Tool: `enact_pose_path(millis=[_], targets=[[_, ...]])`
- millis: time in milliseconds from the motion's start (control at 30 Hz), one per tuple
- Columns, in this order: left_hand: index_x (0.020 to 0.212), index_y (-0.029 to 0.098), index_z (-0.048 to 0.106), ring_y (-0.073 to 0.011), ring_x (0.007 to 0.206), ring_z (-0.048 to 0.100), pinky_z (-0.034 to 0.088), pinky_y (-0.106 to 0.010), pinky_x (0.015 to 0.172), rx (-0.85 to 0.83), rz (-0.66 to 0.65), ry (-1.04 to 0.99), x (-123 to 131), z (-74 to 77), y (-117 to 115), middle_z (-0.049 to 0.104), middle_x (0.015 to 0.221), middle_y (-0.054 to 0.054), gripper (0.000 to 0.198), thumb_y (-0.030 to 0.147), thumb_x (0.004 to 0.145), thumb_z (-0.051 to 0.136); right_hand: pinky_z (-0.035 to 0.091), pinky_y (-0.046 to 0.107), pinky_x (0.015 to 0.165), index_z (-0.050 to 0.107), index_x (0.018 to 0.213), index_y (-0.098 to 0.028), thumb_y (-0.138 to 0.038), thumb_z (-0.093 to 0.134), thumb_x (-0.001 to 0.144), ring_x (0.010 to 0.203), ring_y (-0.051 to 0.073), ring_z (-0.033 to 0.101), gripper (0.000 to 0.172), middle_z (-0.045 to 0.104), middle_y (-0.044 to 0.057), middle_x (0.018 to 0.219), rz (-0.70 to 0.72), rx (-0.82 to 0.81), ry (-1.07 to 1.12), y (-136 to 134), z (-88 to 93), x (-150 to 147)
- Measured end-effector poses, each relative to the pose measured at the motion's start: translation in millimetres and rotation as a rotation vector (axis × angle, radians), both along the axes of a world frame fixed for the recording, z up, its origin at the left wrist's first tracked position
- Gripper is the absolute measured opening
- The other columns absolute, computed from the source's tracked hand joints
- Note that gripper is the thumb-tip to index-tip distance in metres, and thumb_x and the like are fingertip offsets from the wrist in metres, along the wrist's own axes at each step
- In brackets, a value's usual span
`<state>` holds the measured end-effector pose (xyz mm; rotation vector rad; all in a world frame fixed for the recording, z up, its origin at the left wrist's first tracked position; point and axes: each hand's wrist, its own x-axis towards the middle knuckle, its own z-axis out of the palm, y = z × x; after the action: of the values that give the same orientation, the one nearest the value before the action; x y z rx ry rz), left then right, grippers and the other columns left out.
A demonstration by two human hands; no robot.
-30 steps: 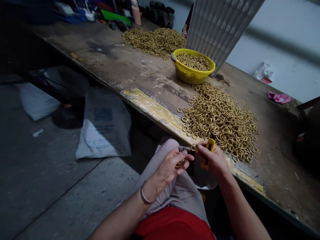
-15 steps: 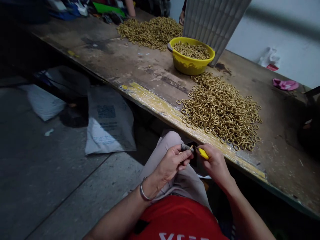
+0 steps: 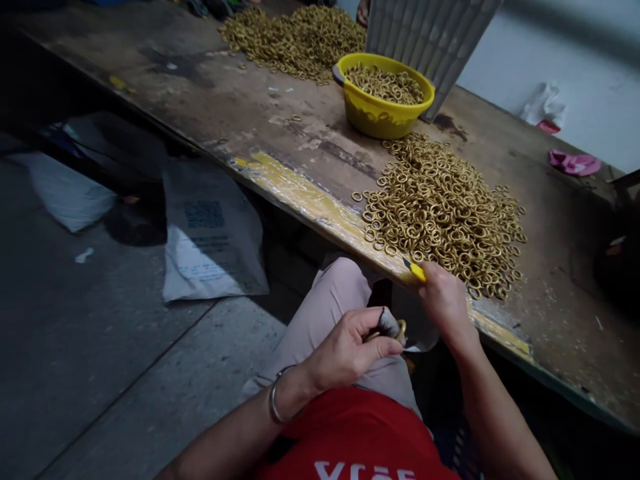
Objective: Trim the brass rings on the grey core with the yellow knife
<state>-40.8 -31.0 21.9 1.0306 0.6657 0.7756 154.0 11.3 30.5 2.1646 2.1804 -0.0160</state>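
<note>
My left hand (image 3: 350, 347) is closed over my lap, pinching a brass ring (image 3: 400, 331) against a dark-wrapped thumb tip. My right hand (image 3: 445, 300) is closed on a yellow utility knife (image 3: 416, 270) and sits at the table's near edge, touching the nearest pile of brass rings (image 3: 445, 213). A metal bangle circles my left wrist.
A yellow basin (image 3: 383, 110) full of rings stands behind the pile, with a second heap of rings (image 3: 295, 40) further back. A grey ribbed panel (image 3: 430, 33) leans behind the basin. Another person's hand (image 3: 364, 10) shows at the top. White sacks (image 3: 210, 233) lie on the floor at left.
My hands have parted: the left dropped toward my lap with the ring, and the right moved up and right with the knife to the ring pile.
</note>
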Motion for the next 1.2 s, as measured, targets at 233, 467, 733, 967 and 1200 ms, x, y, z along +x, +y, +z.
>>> enact_pose_path(millis=[233,467,733,967,1200], targets=[[0.074,0.017,0.048,-0.0025,0.045,0.029,0.012,-0.017,0.039,-0.456,0.179,-0.228,5.7,-29.9,13.2,0.051,0.063,0.003,0.037,0.041,0.073,0.076,0.030,0.028,0.059,0.066,0.096,-0.019,-0.014,0.051,0.085,0.071,0.015,0.057,0.019,0.064,0.006,0.098,0.176,0.065,0.031,48.5,-11.2,-34.5],[0.082,0.015,0.055,-0.0064,0.051,0.047,0.017,-0.016,0.037,-0.505,0.221,-0.286,-4.1,-38.2,24.9,0.064,0.077,-0.005,0.029,0.040,0.077,0.069,0.030,0.026,0.057,0.061,0.078,-0.017,-0.019,0.054,0.084,0.063,0.013,0.052,0.009,0.061,0.004,0.079,0.156,0.020,0.272,64.1,-13.1,-38.1],[0.089,0.015,0.065,-0.0084,0.054,0.050,0.040,-0.021,0.052,0.016,0.485,0.128,5.8,-39.8,24.1,0.067,0.076,-0.003,0.017,0.029,0.079,0.069,0.024,0.019,0.037,0.053,0.074,-0.018,-0.049,0.072,0.069,0.039,0.005,0.036,0.036,0.052,-0.005,0.056,-0.278,-0.543,1.579,18.4,4.5,-21.8],[0.079,0.015,0.071,-0.0123,0.062,0.052,0.042,-0.023,0.059,0.167,0.433,0.279,12.1,-30.8,10.2,0.064,0.067,-0.001,0.007,0.022,0.077,0.071,0.021,0.017,0.036,0.049,0.068,-0.019,-0.048,0.072,0.070,0.039,0.004,0.031,0.037,0.046,-0.007,0.056,-0.326,-0.700,1.711,-7.8,-3.9,-17.2],[0.075,0.014,0.061,-0.0051,0.045,0.034,0.023,-0.017,0.041,-0.234,0.290,0.047,18.9,-29.1,4.8,0.047,0.053,0.005,0.033,0.042,0.071,0.077,0.033,0.024,0.056,0.053,0.070,-0.019,-0.032,0.050,0.089,0.057,0.012,0.045,0.023,0.052,-0.001,0.062,0.050,-0.083,0.869,-43.1,0.3,-5.3]])
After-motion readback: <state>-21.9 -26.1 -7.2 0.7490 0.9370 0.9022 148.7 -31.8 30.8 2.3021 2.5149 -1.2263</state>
